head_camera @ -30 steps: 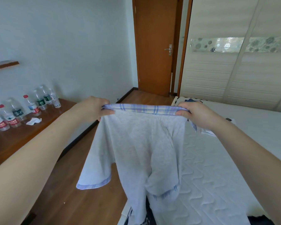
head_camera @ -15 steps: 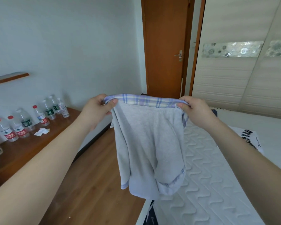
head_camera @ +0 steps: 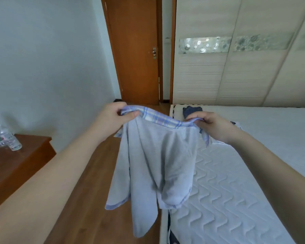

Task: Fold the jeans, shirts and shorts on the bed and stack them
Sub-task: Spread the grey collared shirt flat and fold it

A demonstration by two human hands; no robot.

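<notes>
A pair of light grey shorts (head_camera: 158,162) with a blue plaid waistband hangs in the air over the left edge of the bed (head_camera: 236,182). My left hand (head_camera: 113,118) pinches the waistband's left end and my right hand (head_camera: 211,125) pinches its right end. The waistband sags slightly between them, and the legs dangle over the floor and mattress edge. A folded dark blue garment (head_camera: 192,110) lies at the far corner of the bed, partly hidden by my right hand. A white garment with dark print (head_camera: 236,125) peeks out behind my right wrist.
A wooden side table (head_camera: 19,166) with water bottles (head_camera: 9,138) stands at the left wall. Wooden floor (head_camera: 95,199) runs between it and the bed. A brown door (head_camera: 137,50) and a cream sliding wardrobe (head_camera: 236,67) are at the far end.
My view has turned right, shifting the side table and bottles to the left edge. Both hands keep holding the shorts' waistband, which now slopes down to the right; the legs have swung and hang differently.
</notes>
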